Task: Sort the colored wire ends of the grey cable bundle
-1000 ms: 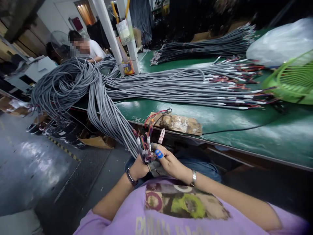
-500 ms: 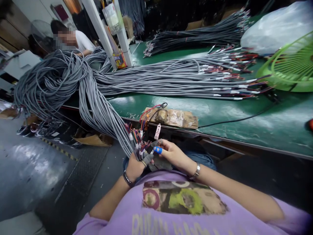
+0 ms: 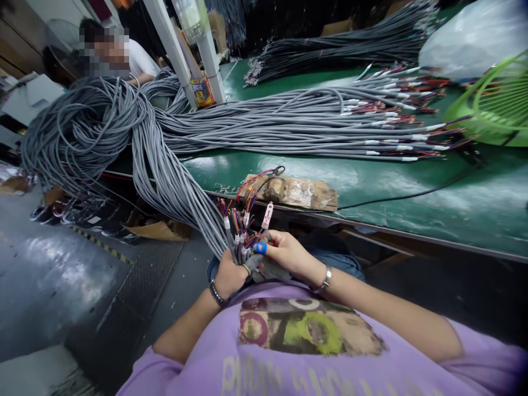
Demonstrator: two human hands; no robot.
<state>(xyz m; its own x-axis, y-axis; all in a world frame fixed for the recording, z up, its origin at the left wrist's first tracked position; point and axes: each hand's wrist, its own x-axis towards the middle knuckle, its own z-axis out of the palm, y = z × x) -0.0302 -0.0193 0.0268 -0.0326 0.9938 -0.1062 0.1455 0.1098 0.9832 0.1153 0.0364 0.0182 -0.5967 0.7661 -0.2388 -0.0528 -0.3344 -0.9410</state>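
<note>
My left hand (image 3: 234, 273) is wrapped round the ends of a bundle of grey cables (image 3: 181, 184) that hangs down from the bench. White-banded ends and thin coloured wires (image 3: 239, 223) stick up above its thumb, which wears a grey cover. My right hand (image 3: 286, 254), with blue tape on a finger or thumb, pinches at the coloured wires on the right side of the bundle. Exactly which wires it grips is hidden by the fingers. Close above it a small pink tag-like piece (image 3: 268, 216) hangs at the bench edge.
On the green bench (image 3: 214, 173) lie a taped wooden block (image 3: 305, 192), more grey cables (image 3: 268, 129) and black cables (image 3: 330, 52). A green fan (image 3: 495, 104) and a plastic bag (image 3: 470, 41) stand at right. Across the bench sits a person (image 3: 140, 58).
My right hand has shifted slightly left, closer to the left hand and into the coloured wires. The wire ends now stand a little higher in view. The camera view has tilted slightly.
</note>
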